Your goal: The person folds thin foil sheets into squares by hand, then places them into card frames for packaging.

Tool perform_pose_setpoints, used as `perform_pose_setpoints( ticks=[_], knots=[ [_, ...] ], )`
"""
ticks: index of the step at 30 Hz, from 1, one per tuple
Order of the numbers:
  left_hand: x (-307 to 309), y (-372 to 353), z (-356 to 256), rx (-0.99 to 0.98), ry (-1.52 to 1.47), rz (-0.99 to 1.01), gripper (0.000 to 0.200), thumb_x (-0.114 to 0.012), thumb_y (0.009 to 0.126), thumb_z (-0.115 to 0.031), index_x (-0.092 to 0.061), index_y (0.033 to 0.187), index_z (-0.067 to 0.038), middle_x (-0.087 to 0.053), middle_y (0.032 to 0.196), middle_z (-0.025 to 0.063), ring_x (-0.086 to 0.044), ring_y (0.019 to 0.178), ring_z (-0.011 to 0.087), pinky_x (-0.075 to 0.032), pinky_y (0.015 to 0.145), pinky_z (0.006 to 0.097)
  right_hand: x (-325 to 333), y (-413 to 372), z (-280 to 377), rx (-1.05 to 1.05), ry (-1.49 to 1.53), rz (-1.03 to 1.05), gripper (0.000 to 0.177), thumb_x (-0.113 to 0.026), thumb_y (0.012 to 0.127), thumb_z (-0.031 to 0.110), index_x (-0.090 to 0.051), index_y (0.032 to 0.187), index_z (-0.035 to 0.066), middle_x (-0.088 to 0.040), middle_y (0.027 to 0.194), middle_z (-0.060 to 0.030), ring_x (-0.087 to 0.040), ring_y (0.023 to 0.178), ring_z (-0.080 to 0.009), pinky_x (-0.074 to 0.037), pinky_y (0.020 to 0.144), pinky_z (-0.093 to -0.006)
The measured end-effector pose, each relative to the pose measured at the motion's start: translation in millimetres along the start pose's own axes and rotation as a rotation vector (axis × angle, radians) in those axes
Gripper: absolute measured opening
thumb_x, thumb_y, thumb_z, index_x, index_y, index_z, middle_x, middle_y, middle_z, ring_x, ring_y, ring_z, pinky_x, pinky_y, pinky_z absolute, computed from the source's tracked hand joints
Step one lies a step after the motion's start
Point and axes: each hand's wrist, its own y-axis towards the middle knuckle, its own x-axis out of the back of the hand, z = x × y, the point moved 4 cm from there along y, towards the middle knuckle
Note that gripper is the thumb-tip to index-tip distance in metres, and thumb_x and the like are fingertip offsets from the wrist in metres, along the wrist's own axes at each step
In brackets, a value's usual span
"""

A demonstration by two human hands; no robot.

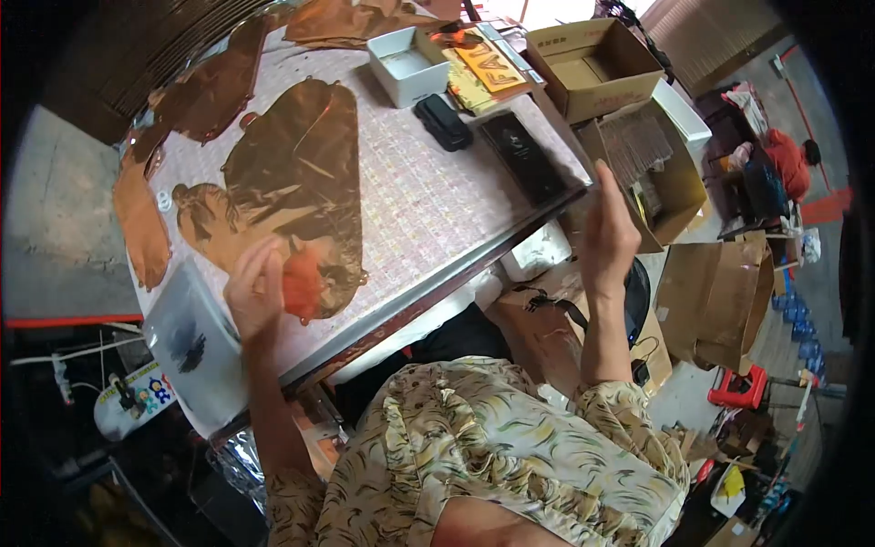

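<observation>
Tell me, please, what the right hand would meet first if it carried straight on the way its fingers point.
Probably the open cardboard box beside the table end; the right hand is raised and open, so depth is unclear.

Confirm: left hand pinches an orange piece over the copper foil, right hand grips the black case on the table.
Wrong on the right hand: the head view shows it raised and open past the table edge, holding nothing, apart from the black case. The left hand does pinch the orange piece over the copper foil.
</observation>
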Motion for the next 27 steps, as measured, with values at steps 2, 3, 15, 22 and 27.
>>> perform_pose_setpoints(
  ticks=[2, 3, 15, 22, 27],
  knots=[
    [-31.5, -1.7, -16.3, 0.301, -0.358, 0.324, 0.03, -0.06, 0.102, -0.01, -0.065, 0.128, 0.005, -0.07, 0.126, 0.0158, -0.067, 0.116, 0.022, -0.053, 0.099, 0.0323, 14.2, -6.9, 0.0, -0.015, 0.022, 0.016, 0.044, -0.051, 0.096, -0.01, -0.06, 0.137, -0.001, -0.07, 0.129, -0.02, -0.07, 0.117, -0.0286, -0.053, 0.1, -0.0359],
    [-49.6, -1.9, -41.3, 0.334, -0.516, 0.489, 0.04, -0.061, 0.102, -0.012, -0.058, 0.138, 0.004, -0.068, 0.132, 0.0163, -0.065, 0.12, 0.0222, -0.052, 0.101, 0.0329, 11.9, -16.3, 1.6, 0.076, 0.124, 0.018, 0.042, -0.052, 0.095, -0.009, -0.061, 0.136, -0.004, -0.069, 0.127, -0.0222, -0.069, 0.118, -0.0306, -0.054, 0.101, -0.0373],
    [-150.9, 10.9, -62.6, 0.512, -0.978, 0.324, 0.031, -0.054, 0.106, -0.018, -0.059, 0.127, 0.004, -0.068, 0.115, 0.0102, -0.068, 0.1, 0.015, -0.058, 0.083, 0.0301, -36.4, -26.8, 45.0, 0.253, 0.514, 0.39, 0.073, -0.083, 0.083, 0.041, -0.06, 0.139, 0.001, -0.063, 0.139, -0.0225, -0.059, 0.134, -0.0321, -0.043, 0.113, -0.052],
    [-132.4, 12.6, -24.1, 0.752, -0.963, -0.25, 0.038, -0.051, 0.101, 0.005, -0.055, 0.139, 0.002, -0.046, 0.146, 0.0277, -0.055, 0.129, 0.0396, -0.049, 0.106, 0.0417, -85.0, -0.9, -51.1, -0.13, 0.002, 0.318, 0.086, -0.085, 0.077, 0.054, -0.057, 0.133, -0.005, -0.038, 0.157, -0.031, -0.031, 0.15, -0.0459, -0.022, 0.124, -0.055],
    [-121.7, 1.4, -10.6, 0.31, -0.088, -0.176, 0.039, -0.051, 0.102, 0.004, -0.054, 0.141, 0.0, -0.047, 0.146, 0.0243, -0.053, 0.131, 0.0364, -0.047, 0.11, 0.0421, -116.3, 12.6, -66.3, -0.176, -0.007, 0.38, 0.089, -0.087, 0.069, 0.061, -0.061, 0.12, -0.008, -0.039, 0.154, -0.0346, -0.03, 0.149, -0.0494, -0.016, 0.123, -0.0611]
  ],
)
